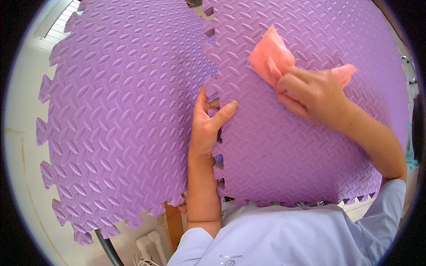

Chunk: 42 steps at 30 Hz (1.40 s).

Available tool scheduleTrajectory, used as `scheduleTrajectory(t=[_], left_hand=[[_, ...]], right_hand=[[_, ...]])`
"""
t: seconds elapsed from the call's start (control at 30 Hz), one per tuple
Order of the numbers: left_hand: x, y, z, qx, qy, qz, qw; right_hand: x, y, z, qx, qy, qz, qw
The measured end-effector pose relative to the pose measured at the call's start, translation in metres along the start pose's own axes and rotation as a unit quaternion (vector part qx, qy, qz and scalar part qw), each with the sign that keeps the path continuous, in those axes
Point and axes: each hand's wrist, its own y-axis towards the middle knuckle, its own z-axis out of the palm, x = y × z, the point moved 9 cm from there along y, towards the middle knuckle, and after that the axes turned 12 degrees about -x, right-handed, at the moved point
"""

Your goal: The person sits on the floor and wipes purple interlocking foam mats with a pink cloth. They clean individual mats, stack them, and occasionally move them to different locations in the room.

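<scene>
A purple interlocking foam mat [266, 159] with a raised tread pattern and toothed edges lies in front of my body. My left hand [208, 121] grips its left toothed edge, thumb on top and fingers partly hidden beneath. Bunched in my right hand [309, 93] is a salmon-pink cloth [273, 56], which rests against the upper part of this mat; one end of it sticks out on the right of the hand. A second purple foam mat [116, 116] of the same pattern is at the left, close beside my left forearm.
A dark tubular leg [108, 247] shows below the left mat. Near it are a white pipe [153, 246], thin white cables [143, 261] and a brown wooden post [173, 226]. A teal object [412, 153] stands at the far right edge. Pale floor borders the left side.
</scene>
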Motion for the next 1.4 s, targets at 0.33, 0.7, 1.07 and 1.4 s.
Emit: scheduleTrajectory(t=[0.33,0.7,1.07,1.4], left_hand=[[-0.002,-0.001,0.011,0.046,-0.071,-0.023,0.996],[0.015,-0.007,0.0,0.05,-0.046,-0.004,0.998],[0.044,0.003,-0.009,0.05,-0.001,-0.007,0.999],[0.048,0.002,-0.014,0.043,-0.027,-0.026,0.998]], right_hand=[[0.063,-0.025,0.032,0.112,0.133,0.066,0.983],[0.078,-0.047,0.053,0.184,-0.089,-0.107,0.973],[0.045,-0.031,0.067,0.108,0.033,-0.012,0.994],[0.057,-0.045,0.072,0.156,0.031,-0.111,0.981]])
